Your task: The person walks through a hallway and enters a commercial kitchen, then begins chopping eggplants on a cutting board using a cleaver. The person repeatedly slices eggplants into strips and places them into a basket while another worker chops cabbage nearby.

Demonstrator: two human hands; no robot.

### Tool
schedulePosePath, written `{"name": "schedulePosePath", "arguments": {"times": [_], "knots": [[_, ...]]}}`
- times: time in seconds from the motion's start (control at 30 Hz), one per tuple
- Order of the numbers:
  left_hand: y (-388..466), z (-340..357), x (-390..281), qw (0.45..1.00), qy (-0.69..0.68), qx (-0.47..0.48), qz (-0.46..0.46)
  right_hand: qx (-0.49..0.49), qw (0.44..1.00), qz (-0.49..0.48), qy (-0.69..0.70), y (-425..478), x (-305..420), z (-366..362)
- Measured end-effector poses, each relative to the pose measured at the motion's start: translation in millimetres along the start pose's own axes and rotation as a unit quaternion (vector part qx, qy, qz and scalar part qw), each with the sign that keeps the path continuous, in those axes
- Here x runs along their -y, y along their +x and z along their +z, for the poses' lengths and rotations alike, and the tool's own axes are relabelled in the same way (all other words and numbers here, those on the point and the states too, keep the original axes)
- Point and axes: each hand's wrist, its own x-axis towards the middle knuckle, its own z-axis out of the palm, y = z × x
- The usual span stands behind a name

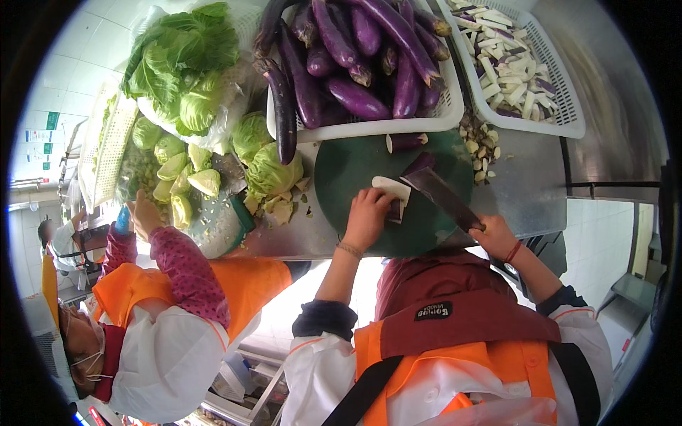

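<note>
On the round green cutting board (341, 175), my left hand (367, 215) presses on cut eggplant pieces (393, 186) that show white flesh. My right hand (493, 237) grips the handle of a cleaver (445, 199). Its broad dark blade slants up and left, with the far end beside a purple-skinned eggplant piece (419, 164). Another short eggplant section (406, 142) lies near the board's far edge, its cut face pale.
Whole eggplants (359, 98) fill a white basket (367, 130) behind the board. Eggplant strips (514, 80) fill another basket (573, 125) at right, with garlic cloves (481, 149) nearby. At left, a co-worker's hand (145, 215) is near cut cabbage (181, 181) and a second board (242, 229).
</note>
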Motion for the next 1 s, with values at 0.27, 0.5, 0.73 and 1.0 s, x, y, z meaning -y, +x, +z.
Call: {"name": "schedulePosePath", "arguments": {"times": [0.27, 0.5, 0.73, 1.0], "knots": [[-38, -1, -13, 1.0, -0.013, 0.004, -0.016, 0.105, 0.984, 0.0, -0.146, 1, 6, 0], [-40, -11, -9, 0.997, 0.004, 0.08, -0.009, 0.092, 0.98, -0.007, -0.175, 24, 21, 14], [-43, -14, -23, 0.999, 0.01, -0.043, 0.011, 0.079, 0.982, -0.021, -0.169, 20, 14, 24], [-76, 29, -36, 0.978, -0.036, -0.202, -0.032, 0.105, 0.957, -0.111, -0.249, 17, 65, 22]]}}
